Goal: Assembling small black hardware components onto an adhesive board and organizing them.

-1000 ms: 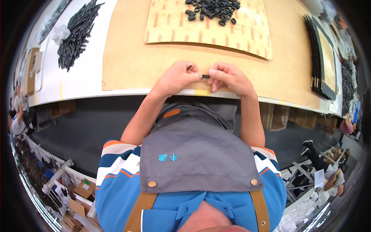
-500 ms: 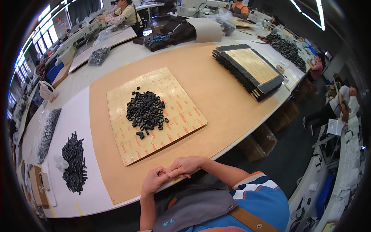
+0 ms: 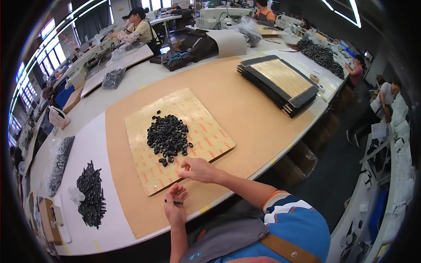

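Note:
A short black strip (image 3: 177, 202) lies across my left hand (image 3: 176, 211), held by its curled fingers just above the table's front edge. My right hand (image 3: 199, 170) is over the near edge of a yellowish board (image 3: 206, 136), its fingers pinched together; whatever is in them is too small to make out. On that board is a pile of small black loops (image 3: 169, 135), with a few lying loose around it. To the left, a heap of black strips (image 3: 91, 197) sits on white paper.
A stack of boards edged with black strips (image 3: 280, 79) stands at the right back. Dark folded material (image 3: 186, 50) and a plastic bag of black pieces (image 3: 114, 78) lie along the far side. A wrapped black bundle (image 3: 60, 164) is at left. Other people work beyond the table.
My hands were together at the table's edge and have come apart. The right has moved forward to the board; the left now shows a black strip. The view has shifted slightly.

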`<state>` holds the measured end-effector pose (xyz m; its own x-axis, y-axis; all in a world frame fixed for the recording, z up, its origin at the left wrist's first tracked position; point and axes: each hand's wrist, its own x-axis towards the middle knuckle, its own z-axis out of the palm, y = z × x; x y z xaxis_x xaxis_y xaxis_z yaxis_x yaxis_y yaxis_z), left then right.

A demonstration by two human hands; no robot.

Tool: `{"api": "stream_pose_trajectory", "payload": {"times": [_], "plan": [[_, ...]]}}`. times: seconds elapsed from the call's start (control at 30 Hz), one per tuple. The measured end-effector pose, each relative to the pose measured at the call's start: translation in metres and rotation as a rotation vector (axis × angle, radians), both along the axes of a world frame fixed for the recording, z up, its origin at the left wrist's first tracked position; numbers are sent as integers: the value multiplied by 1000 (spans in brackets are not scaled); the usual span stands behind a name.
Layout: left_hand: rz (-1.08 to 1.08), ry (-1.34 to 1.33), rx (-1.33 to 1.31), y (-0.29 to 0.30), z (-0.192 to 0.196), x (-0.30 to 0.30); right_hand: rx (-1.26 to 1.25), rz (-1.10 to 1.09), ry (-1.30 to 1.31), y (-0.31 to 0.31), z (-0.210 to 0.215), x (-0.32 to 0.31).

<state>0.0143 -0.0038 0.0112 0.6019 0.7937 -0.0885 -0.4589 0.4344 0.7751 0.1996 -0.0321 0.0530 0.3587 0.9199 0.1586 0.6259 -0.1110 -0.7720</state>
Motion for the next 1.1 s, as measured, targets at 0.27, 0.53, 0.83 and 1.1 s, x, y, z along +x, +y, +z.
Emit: {"api": "stream_pose_trajectory", "payload": {"times": [0.27, 0.53, 0.83, 1.1], "plan": [[-27, 123, 207, -12, -4, 20, 30, 251, 1061, -37, -30, -54], [-127, 108, 61, -8, -14, -5, 31, 102, 1066, -47, -29, -44], [-234, 54, -39, -1, -13, -3, -18, 55, 1014, -46, -24, -38], [-360, 161, -80, 6, -9, -10, -131, 195, 1068, -49, -22, -31]]}}
